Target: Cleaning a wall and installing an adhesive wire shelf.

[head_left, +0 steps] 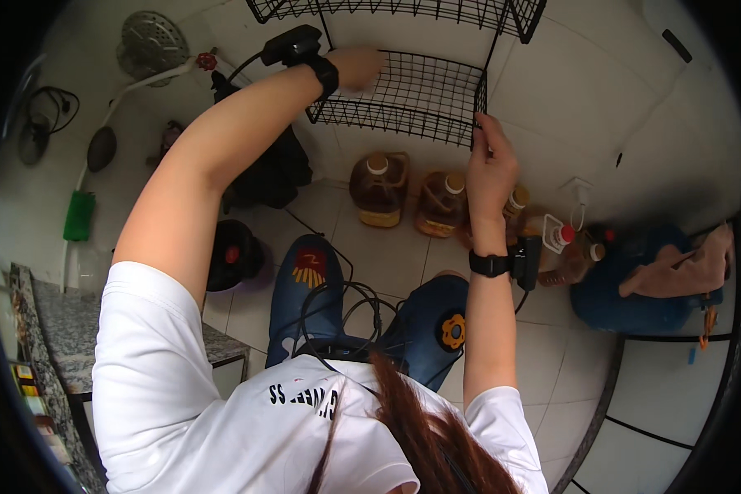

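A black wire basket rack (420, 90) hangs against the white tiled wall in front of me, with a second basket tier above it. My right hand (494, 169) is closed at the lower basket's right front corner, its fingers and thumb gripping the wire there. At the left end of the same basket is my left hand (359, 67), bent over the wire mesh. Its fingers are blurred and partly hidden, so what they do cannot be made out. The lower basket shows bare mesh. Each wrist wears a black strap with a small dark device.
Jugs of amber liquid (379, 191) stand along the wall's foot, several below my right hand. A blue bin (634, 284) with a pinkish cloth (683, 263) is at the right. A granite counter (62, 329) lies left. A looped black cable (337, 309) hangs at my lap.
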The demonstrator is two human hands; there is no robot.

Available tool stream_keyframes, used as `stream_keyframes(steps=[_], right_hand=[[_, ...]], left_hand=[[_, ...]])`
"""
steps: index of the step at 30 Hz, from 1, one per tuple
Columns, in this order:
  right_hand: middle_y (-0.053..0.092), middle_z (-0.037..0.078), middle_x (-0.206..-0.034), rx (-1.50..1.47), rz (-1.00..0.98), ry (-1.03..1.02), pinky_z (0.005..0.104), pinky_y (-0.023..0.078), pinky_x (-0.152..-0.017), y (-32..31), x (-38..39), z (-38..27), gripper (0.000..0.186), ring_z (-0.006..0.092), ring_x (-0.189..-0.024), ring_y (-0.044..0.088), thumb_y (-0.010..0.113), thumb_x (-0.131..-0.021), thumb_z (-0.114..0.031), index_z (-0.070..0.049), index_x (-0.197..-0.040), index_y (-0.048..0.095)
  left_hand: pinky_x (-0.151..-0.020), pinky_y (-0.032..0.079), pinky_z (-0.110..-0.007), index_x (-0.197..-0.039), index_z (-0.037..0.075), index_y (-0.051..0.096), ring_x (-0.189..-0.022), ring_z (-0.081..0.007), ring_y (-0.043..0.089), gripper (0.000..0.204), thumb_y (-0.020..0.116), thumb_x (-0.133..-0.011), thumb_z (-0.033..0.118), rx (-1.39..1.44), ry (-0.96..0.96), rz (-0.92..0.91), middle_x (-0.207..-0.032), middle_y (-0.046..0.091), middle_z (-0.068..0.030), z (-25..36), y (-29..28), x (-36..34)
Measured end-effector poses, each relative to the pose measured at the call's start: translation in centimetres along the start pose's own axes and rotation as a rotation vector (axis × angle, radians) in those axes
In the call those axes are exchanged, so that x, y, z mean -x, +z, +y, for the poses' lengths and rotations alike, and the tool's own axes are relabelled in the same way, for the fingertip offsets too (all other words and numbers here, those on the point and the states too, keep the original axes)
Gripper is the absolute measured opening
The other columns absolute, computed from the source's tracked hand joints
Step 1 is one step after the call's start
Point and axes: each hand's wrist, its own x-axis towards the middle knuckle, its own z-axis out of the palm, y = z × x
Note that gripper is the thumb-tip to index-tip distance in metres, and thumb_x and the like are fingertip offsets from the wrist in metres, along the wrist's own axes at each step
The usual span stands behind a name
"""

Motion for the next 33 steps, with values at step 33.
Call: stream_keyframes(steps=[33], right_hand=[[0.063, 0.012, -0.104, -0.024, 0.022, 0.035, 0.0301, 0.047, -0.078, 0.5, 0.6, -0.2, 0.022, 0.0249, -0.091, 0.061, 0.055, -0.084, 0.001, -0.004, -0.104, 0.062]], left_hand=[[-0.071, 0.049, -0.039, -0.089, 0.002, 0.067, -0.075, -0.0302, 0.062, 0.019, 0.067, -0.071, 0.009, 0.127, -0.187, 0.208, -0.078, 0.064, -0.0169, -1.0, 0.6, 3.0]])
